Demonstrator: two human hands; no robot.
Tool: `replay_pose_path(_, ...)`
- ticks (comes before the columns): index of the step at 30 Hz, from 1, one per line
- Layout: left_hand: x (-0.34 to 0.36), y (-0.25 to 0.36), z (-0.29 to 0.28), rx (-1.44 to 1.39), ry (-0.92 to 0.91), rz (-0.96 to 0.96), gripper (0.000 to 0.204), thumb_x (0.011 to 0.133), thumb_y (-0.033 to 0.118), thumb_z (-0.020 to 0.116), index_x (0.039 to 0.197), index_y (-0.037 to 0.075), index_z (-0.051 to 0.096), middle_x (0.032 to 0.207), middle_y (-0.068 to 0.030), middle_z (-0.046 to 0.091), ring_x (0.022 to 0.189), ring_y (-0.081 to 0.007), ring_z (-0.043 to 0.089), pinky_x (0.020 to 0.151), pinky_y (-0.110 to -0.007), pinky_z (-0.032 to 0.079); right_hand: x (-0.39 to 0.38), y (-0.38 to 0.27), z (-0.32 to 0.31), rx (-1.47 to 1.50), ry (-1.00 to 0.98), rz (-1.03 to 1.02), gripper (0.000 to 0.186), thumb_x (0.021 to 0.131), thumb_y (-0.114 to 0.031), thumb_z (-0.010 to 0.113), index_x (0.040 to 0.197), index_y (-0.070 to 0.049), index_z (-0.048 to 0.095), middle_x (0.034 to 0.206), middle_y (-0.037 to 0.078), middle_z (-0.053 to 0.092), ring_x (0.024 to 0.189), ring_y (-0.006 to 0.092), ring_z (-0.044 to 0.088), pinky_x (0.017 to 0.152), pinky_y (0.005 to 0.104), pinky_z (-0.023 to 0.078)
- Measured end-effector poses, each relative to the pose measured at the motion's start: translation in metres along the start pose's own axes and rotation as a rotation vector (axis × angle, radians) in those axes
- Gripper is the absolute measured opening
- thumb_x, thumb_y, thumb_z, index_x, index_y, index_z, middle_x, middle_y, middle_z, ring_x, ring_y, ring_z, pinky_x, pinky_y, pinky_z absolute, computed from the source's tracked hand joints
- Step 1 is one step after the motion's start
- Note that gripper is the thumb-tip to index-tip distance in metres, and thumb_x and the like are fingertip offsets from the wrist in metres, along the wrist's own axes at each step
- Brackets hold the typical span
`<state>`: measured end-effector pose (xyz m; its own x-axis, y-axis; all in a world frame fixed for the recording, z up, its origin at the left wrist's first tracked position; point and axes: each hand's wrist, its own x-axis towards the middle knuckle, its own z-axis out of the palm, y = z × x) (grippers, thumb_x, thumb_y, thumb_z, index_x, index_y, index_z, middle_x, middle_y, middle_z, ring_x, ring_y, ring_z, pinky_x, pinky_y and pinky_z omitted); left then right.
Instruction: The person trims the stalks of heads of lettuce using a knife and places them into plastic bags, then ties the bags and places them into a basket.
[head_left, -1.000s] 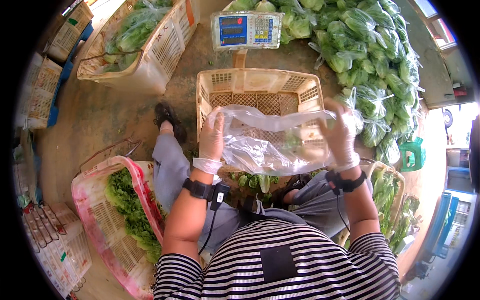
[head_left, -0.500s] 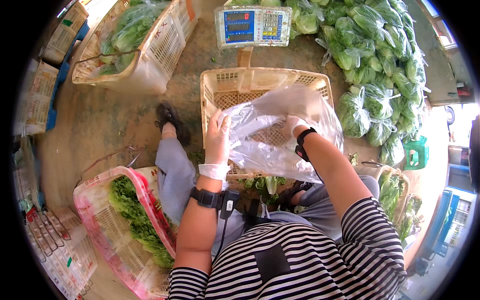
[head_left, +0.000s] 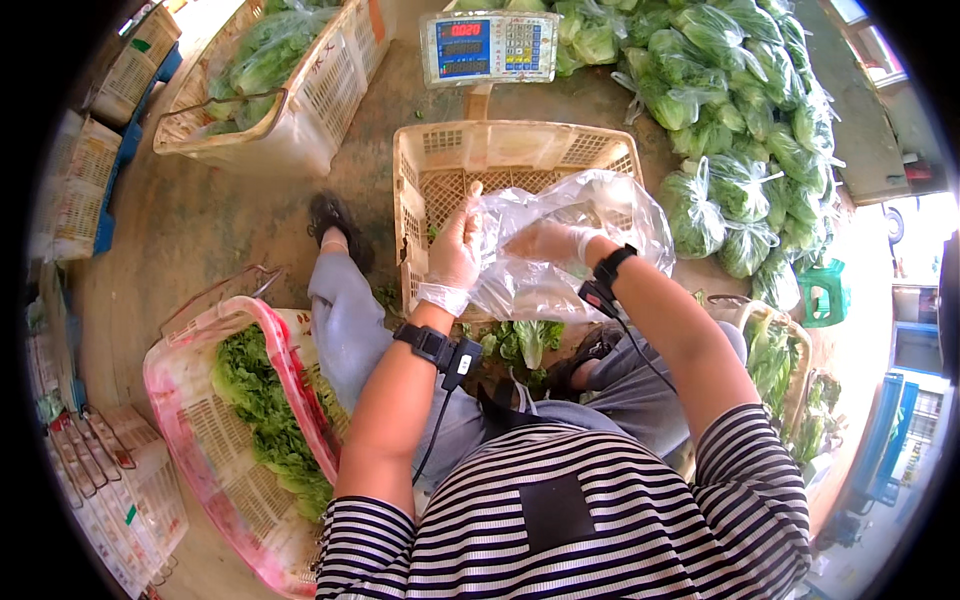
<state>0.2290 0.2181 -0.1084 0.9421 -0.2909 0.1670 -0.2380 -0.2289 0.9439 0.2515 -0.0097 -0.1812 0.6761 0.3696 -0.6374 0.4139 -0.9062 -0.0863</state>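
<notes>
A clear plastic bag [head_left: 625, 215] is spread over a cream slatted crate [head_left: 405, 160]. My left hand [head_left: 458, 245], in a thin translucent glove, is closed on the bag's left edge with the thumb up. My gloved right hand [head_left: 548, 243] reaches into the bag from the right. Film covers its fingers, so their pose is unclear. Behind the crate rises a scale display [head_left: 490, 48] with lit digits and a keypad. A few green leaf scraps lie inside the crate by its left wall.
Bagged lettuces [head_left: 740, 130] are heaped at the far right, beside a green plastic stool [head_left: 826, 293]. A pink-rimmed crate [head_left: 165, 385] of leafy lettuce stands near left. Another crate [head_left: 340, 85] holds bagged greens at far left. Loose leaves [head_left: 525, 343] lie between my feet.
My right hand has moved left inside the bag, toward my left hand. The bag has bunched up and its opening has narrowed. The scale's top reading has changed.
</notes>
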Motion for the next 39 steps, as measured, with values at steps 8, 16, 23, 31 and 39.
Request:
replay_pose_path(8,-0.015,0.011,0.009,-0.149,0.053,-0.205,0.043,0.097,0.017,0.041,0.139,0.015,0.034,0.131,-0.0093,0.049,0.106,-0.0232,0.056,0.089,-0.030,0.043,-0.073,-0.064,-0.029,0.435,-0.146,0.149,0.066,0.085,-0.058,0.046,0.126,-0.007,0.050,0.134,0.009,0.047,0.120,0.0271,0.046,0.099,0.0366,0.035)
replay_pose_path(16,-0.032,-0.012,-0.066,0.020,0.220,-0.295,0.082,0.083,0.032,0.063,0.141,-0.003,0.017,0.137,-0.0238,0.036,0.125,-0.0279,0.040,0.102,-0.034,0.032,-0.104,-0.105,-0.017,0.645,0.385,0.041,0.040,0.087,-0.033,0.052,0.114,-0.005,0.059,0.112,0.017,0.061,0.102,0.0324,0.058,0.086,0.0334,0.046)
replay_pose_path(23,-0.225,0.086,-0.267,0.223,0.295,-0.159,0.035,0.084,0.013,0.061,0.119,0.009,0.056,0.107,-0.0058,0.063,0.091,-0.0126,0.059,0.081,-0.027,0.046,-0.241,-0.097,0.031,0.994,0.657,0.178,0.028,0.091,-0.010,0.050,0.115,0.000,0.058,0.114,0.010,0.060,0.105,0.0173,0.055,0.093,0.0283,0.040)
replay_pose_path(31,-0.466,0.020,-0.299,0.900,-0.353,-0.754,0.048,0.073,0.029,0.067,0.118,0.016,0.057,0.117,-0.0099,0.057,0.110,-0.0304,0.052,0.093,-0.041,0.042,-0.256,-0.093,0.037,1.146,0.729,0.232,0.029,0.095,-0.015,0.047,0.117,0.000,0.057,0.114,0.010,0.060,0.104,0.0175,0.055,0.095,0.0302,0.040)
replay_pose_path(39,-0.493,-0.088,-0.214,1.229,-0.702,-0.412,0.060,0.074,0.023,0.066,0.130,0.021,0.044,0.123,-0.0048,0.053,0.118,-0.0286,0.045,0.106,-0.052,0.018,-0.253,-0.138,-0.005,0.886,0.689,0.082,0.030,0.095,-0.015,0.047,0.119,0.000,0.055,0.115,0.010,0.059,0.105,0.0173,0.054,0.095,0.0285,0.039)
